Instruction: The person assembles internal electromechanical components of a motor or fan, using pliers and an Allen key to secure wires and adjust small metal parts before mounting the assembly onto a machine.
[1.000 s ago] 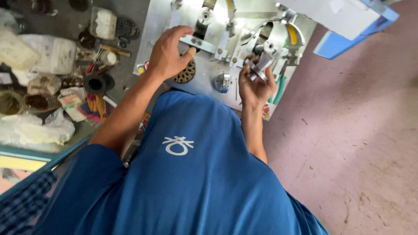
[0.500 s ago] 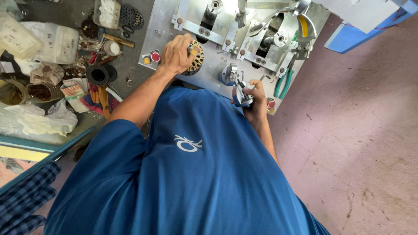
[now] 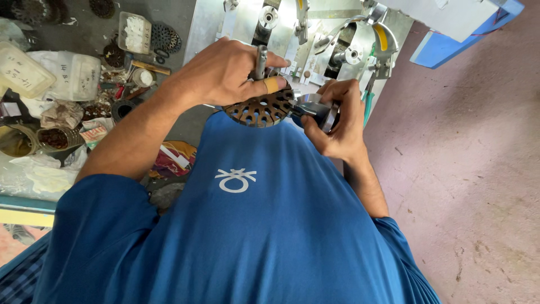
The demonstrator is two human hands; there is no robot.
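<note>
My left hand (image 3: 225,70) grips a round, rust-brown slotted metal disc (image 3: 260,110) and also has a thin metal rod (image 3: 261,61) between its fingers; one fingertip is taped yellow. My right hand (image 3: 340,118) is closed around a shiny metal cup-shaped part (image 3: 315,107) that meets the disc's right edge. Both hands are held close to my chest, above my blue shirt (image 3: 253,225). Behind them stands a grey metal machine plate (image 3: 247,22) with clamps and spindles.
On the left lies a cluttered dark bench with plastic boxes (image 3: 64,73), more slotted discs (image 3: 163,36), a tin of small parts (image 3: 56,138) and rags. A blue-edged panel (image 3: 467,34) sticks out at top right. A pinkish concrete floor (image 3: 467,169) lies to the right.
Both hands have come back from the machine plate toward my chest. The left hand lifted the slotted disc off the plate, and the right hand brought the metal cup against it.
</note>
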